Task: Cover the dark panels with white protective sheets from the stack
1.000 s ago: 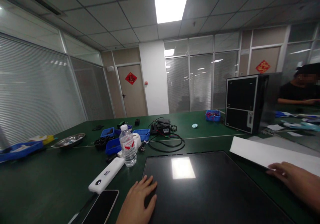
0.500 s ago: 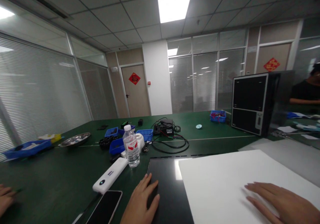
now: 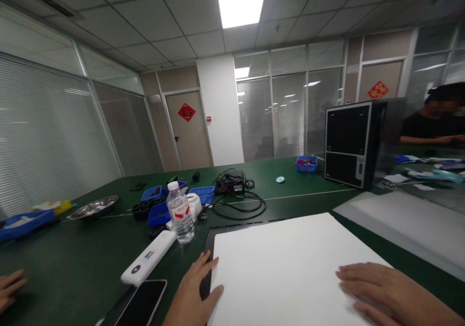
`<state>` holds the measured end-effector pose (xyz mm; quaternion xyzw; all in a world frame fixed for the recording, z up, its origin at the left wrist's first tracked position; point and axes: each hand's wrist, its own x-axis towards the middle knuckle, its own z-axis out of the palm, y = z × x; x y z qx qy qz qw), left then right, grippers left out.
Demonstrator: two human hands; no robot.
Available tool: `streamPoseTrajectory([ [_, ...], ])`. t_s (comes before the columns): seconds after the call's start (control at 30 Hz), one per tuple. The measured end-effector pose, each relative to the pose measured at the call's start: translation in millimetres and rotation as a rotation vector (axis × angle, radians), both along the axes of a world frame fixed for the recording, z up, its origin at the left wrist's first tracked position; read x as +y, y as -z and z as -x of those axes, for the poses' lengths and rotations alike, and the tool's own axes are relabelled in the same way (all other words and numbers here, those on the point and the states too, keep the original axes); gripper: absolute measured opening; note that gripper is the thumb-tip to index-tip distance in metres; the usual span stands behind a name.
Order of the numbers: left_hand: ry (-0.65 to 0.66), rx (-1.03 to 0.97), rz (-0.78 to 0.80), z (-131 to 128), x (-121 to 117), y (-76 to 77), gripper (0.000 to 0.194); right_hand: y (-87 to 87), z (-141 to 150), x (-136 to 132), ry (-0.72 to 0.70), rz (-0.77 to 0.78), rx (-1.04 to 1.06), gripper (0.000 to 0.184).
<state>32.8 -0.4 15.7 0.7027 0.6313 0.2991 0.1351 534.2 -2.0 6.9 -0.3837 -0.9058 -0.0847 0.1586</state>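
A white sheet (image 3: 283, 268) lies over a flat black panel (image 3: 211, 239) on the green surface (image 3: 72, 268), directly in front of the person, covering most of it; a dark strip shows along the panel's left and far edges. The left hand (image 3: 194, 292) is spread at the near left of the panel, thumb wide of the fingers, the thumb over the sheet and the fingertips by its left edge (it holds nothing in its grasp). The right hand (image 3: 385, 287) is open over the right part of the sheet, palm down, fingers stretched out and close together (slightly blurred, so whether it presses or hovers I cannot tell).

To the left of the panel stand a water bottle (image 3: 180, 214) with a white cap and, nearer, a long white device (image 3: 148, 258) and a dark-screened phone (image 3: 141, 304). Behind the bottle are small blue bins (image 3: 159, 214), and beyond the panel sits a black adapter (image 3: 232, 183) with looped cables (image 3: 259, 212). A metal dish (image 3: 93, 208) rests farther left. To the right lies a translucent sheet (image 3: 403, 224), with a black computer case (image 3: 347, 144) upright behind it. Another person's hand (image 3: 10, 289) enters at the far left (only partly in view), and a co-worker (image 3: 428, 120) in dark clothing is at the far right.
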Motion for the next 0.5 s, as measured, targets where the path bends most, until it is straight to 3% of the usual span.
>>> streamPoseTrajectory([
  [0.13,-0.020,-0.126,-0.028,4,7,3.4,0.050,1.6,-4,2,-0.014,0.004,0.014,0.060],
  [0.23,-0.052,-0.183,-0.035,7,10,4.4,0.051,4.6,-27,21,0.086,-0.044,-0.041,0.050],
  [0.33,-0.080,-0.207,-0.032,8,10,4.2,0.049,10.6,-81,52,0.372,-0.155,0.026,0.042],
  [0.43,-0.077,-0.197,-0.036,6,9,2.2,0.049,20.1,-139,71,0.694,-0.208,0.200,0.075],
  [0.5,-0.066,-0.178,-0.031,3,8,0.2,0.050,25.3,-163,72,0.823,-0.207,0.295,0.089],
])
